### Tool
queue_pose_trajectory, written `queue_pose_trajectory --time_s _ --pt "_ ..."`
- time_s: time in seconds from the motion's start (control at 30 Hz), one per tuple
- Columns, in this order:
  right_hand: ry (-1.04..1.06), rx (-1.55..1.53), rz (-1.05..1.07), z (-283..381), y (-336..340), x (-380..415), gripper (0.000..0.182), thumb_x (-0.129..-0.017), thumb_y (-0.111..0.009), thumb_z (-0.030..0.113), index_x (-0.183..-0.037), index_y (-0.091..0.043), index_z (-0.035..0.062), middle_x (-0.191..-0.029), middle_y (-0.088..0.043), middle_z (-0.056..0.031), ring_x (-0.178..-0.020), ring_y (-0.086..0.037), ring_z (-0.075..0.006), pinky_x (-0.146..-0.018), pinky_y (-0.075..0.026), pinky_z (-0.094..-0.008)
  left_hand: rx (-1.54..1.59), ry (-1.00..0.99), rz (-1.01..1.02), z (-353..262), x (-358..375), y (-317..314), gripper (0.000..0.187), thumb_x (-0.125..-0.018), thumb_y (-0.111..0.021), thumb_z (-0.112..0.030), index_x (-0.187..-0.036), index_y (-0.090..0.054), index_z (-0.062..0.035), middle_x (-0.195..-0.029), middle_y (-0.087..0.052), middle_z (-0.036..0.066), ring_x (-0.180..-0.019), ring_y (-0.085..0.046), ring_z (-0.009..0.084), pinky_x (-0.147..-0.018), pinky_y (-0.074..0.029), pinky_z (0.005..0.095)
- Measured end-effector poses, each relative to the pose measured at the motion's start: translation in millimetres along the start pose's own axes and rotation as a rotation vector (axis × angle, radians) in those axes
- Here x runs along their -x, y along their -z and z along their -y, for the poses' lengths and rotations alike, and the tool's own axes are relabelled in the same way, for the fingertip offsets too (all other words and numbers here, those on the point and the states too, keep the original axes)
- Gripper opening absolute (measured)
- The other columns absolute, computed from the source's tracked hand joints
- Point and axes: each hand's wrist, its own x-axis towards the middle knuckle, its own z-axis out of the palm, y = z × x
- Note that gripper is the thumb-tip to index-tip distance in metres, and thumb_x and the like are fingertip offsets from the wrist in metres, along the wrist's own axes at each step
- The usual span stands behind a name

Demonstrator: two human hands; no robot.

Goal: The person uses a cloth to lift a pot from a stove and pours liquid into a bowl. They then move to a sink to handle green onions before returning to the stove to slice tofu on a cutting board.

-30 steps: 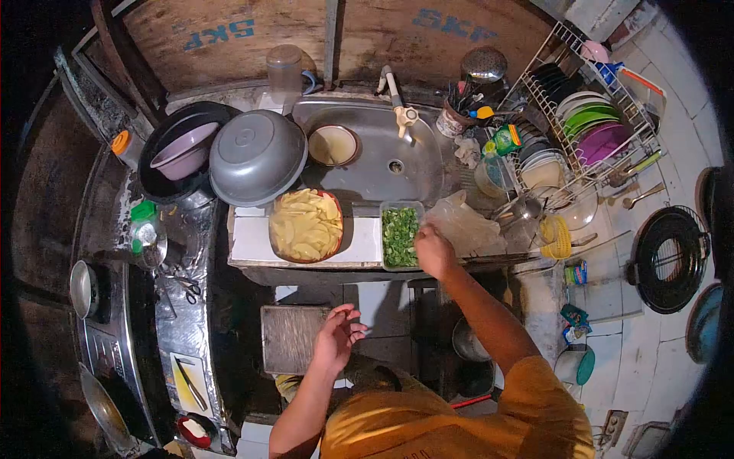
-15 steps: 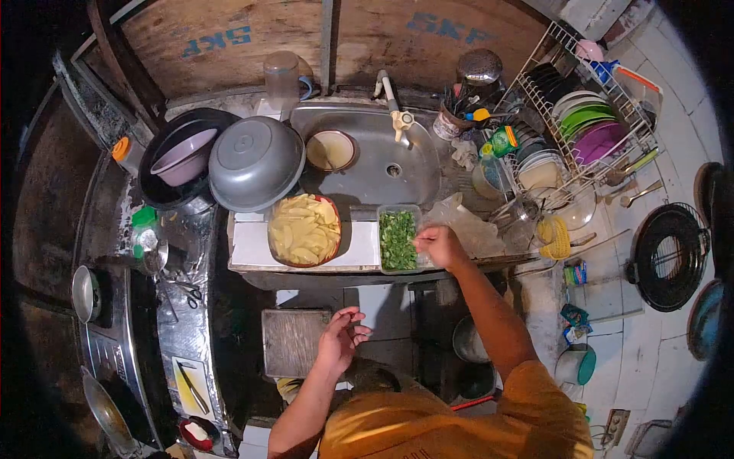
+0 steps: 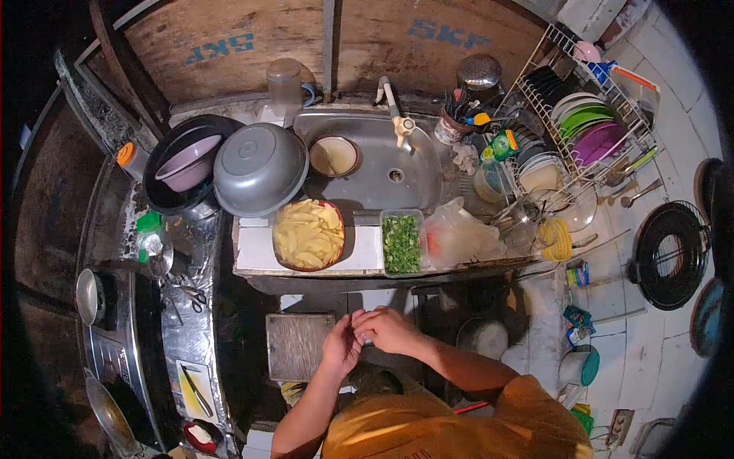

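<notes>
Cramped kitchen counter (image 3: 252,249), left hand (image 3: 341,346) and right hand (image 3: 390,329) touching, fingers curled, nothing visibly held

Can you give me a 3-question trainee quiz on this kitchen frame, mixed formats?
1. True or false: the right hand is resting on the container of chopped greens.
2. Multiple choice: what sits directly left of the greens on the white ledge? A) a purple plate B) the bowl of pale sliced pieces C) a kettle
3. Short answer: where is the left hand relative to the right?

Key
1. False; it is down in front of the person, apart from the container.
2. B
3. Touching it, just beside the wooden board.
</notes>
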Motion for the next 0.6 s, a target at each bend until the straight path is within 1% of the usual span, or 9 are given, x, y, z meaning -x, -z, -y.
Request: queue_pose_trajectory --time_s 0.07,0.13,0.17,0.2,0.23,0.3,0.37,0.47,0.6 --pt "-0.055 -0.157 -0.105 0.4 0.4 -1.5 0.016 -0.085 -0.064 0.015 -0.098 -0.071 0.0085 -0.094 -0.071 -0.0109 -0.086 -0.069 -0.0296 -0.077 -0.054 -0.0396 -0.007 -0.003 -0.043 -2.5 1.6 2.5 0.037 -0.102 -0.041 -0.023 -0.121 -0.051 0.0071 -0.115 -0.062 0.018 -0.108 -0.061 0.0302 -0.095 -0.050 0.0392" --pt "-0.274 -0.183 -0.160 -21.3 14.9 -4.4 0.017 -0.086 -0.062 0.016 -0.099 -0.071 0.0089 -0.096 -0.071 -0.0125 -0.088 -0.068 -0.0317 -0.078 -0.054 -0.0410 -0.005 -0.007 -0.009 -5.9 4.3 4.2 0.038 -0.103 -0.038 -0.024 -0.120 -0.051 0.0078 -0.113 -0.062 0.019 -0.110 -0.061 0.0320 -0.098 -0.049 0.0400" --pt "-0.330 -0.085 -0.276 -22.4 39.5 -10.2 0.017 -0.087 -0.060 0.015 -0.100 -0.069 0.0078 -0.095 -0.070 -0.0138 -0.087 -0.068 -0.0313 -0.077 -0.054 -0.0432 -0.001 -0.009 -0.009 -8.3 6.8 1.0 0.038 -0.103 -0.038 -0.024 -0.120 -0.051 0.0078 -0.113 -0.062 0.019 -0.110 -0.061 0.0320 -0.098 -0.049 0.0400" --pt "-0.425 0.108 -0.323 -46.3 52.6 -15.5 0.017 -0.084 -0.061 0.012 -0.098 -0.068 0.0061 -0.094 -0.068 -0.0166 -0.086 -0.067 -0.0343 -0.077 -0.053 -0.0453 -0.009 -0.016 -0.033 -11.8 10.5 -4.6 0.038 -0.103 -0.038 -0.024 -0.119 -0.051 0.0079 -0.114 -0.062 0.019 -0.111 -0.060 0.0326 -0.099 -0.049 0.0402" --pt "-0.369 0.387 -0.330 -76.9 68.6 -19.6 0.019 -0.080 -0.061 0.009 -0.098 -0.067 0.0052 -0.092 -0.065 -0.0191 -0.086 -0.065 -0.0383 -0.077 -0.052 -0.0473 -0.017 -0.023 -0.057 -13.9 12.6 -7.8 0.038 -0.103 -0.037 -0.024 -0.119 -0.051 0.0080 -0.114 -0.062 0.020 -0.112 -0.060 0.0332 -0.100 -0.048 0.0403" --pt "-0.328 0.410 -0.396 -123.5 84.4 -24.4 0.020 -0.076 -0.065 0.010 -0.095 -0.069 0.0053 -0.098 -0.062 -0.0177 -0.092 -0.062 -0.0373 -0.081 -0.050 -0.0470 -0.002 -0.018 -0.044 -14.6 13.8 -7.8 0.038 -0.103 -0.037 -0.024 -0.119 -0.051 0.0079 -0.115 -0.061 0.020 -0.112 -0.059 0.0333 -0.101 -0.048 0.0404" --pt "-0.192 0.721 -0.407 -134.6 99.4 -30.5 0.016 -0.075 -0.067 0.014 -0.090 -0.071 0.0078 -0.104 -0.060 -0.0128 -0.102 -0.057 -0.0327 -0.086 -0.048 -0.0455 0.015 -0.014 -0.033 -14.4 13.3 -8.2 0.038 -0.103 -0.037 -0.024 -0.119 -0.051 0.0079 -0.116 -0.061 0.020 -0.113 -0.059 0.0334 -0.101 -0.047 0.0406" --pt "-0.135 0.781 -0.301 -137.8 105.5 -33.6 0.012 -0.075 -0.069 0.018 -0.084 -0.073 0.0112 -0.106 -0.057 -0.0088 -0.107 -0.052 -0.0302 -0.089 -0.046 -0.0441 0.017 -0.007 -0.055 -11.4 13.8 -9.5 0.038 -0.103 -0.037 -0.024 -0.118 -0.052 0.0078 -0.117 -0.061 0.021 -0.114 -0.059 0.0342 -0.101 -0.047 0.0408" --pt "-0.040 0.797 -0.329 -135.4 105.5 -40.8 0.010 -0.074 -0.069 0.020 -0.079 -0.073 0.0128 -0.104 -0.057 -0.0074 -0.106 -0.051 -0.0302 -0.088 -0.046 -0.0441 0.026 -0.001 -0.043 -9.5 14.4 -9.6 0.039 -0.103 -0.038 -0.024 -0.119 -0.051 0.0077 -0.117 -0.061 0.022 -0.114 -0.059 0.0349 -0.100 -0.048 0.0413"
